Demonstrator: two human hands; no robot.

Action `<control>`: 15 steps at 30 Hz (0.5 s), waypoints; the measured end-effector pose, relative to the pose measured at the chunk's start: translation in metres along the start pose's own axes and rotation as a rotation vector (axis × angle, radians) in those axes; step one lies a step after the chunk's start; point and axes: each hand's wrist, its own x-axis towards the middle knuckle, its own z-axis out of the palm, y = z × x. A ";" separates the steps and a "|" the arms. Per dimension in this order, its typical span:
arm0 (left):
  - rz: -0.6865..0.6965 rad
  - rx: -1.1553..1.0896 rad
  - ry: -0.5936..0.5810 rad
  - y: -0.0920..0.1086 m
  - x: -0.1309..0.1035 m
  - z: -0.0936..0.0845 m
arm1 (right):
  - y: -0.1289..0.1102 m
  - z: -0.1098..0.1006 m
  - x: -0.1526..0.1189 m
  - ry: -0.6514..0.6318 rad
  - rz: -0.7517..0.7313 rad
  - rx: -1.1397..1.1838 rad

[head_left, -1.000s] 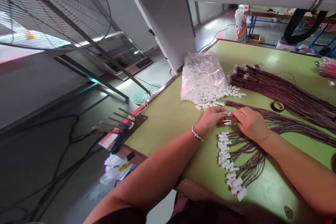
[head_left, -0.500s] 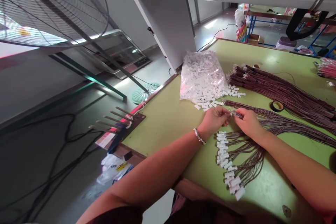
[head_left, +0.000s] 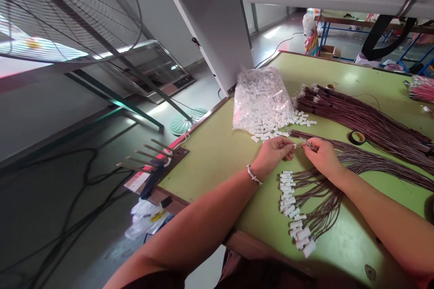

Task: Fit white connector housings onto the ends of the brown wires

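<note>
My left hand (head_left: 275,152) pinches a small white connector housing (head_left: 294,146) between thumb and fingers. Just to its right, my right hand (head_left: 320,156) is closed on several brown wires with silvery tips (head_left: 307,143). A thin stretch of wire shows between the two hands, at the housing. Below them lies a column of white housings (head_left: 288,194) fitted on brown wires (head_left: 325,207) that fan out to the right. Loose white housings (head_left: 271,135) are spread just beyond my left hand, at the mouth of a clear plastic bag (head_left: 261,95) full of them.
A thick bundle of brown wires (head_left: 359,117) lies at the back right, near a black tape roll (head_left: 357,137). A metal-pronged rack (head_left: 162,158) is fixed at the left edge of the green table (head_left: 210,158). A large fan (head_left: 74,13) stands at the upper left.
My hands have drawn slightly apart. The left hand has shifted a little to the left with the white housing, and a wire now shows between the hands.
</note>
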 end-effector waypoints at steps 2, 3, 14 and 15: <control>0.001 -0.008 -0.008 0.001 0.000 0.000 | -0.001 0.000 0.000 0.028 0.013 -0.001; -0.001 -0.011 -0.014 0.002 -0.001 0.000 | -0.001 0.000 0.000 0.037 0.013 0.007; 0.041 0.020 0.005 -0.003 0.002 -0.004 | -0.001 -0.004 0.001 -0.124 0.042 0.150; 0.051 0.051 0.011 -0.003 0.002 -0.003 | -0.001 -0.004 0.001 -0.136 0.050 0.162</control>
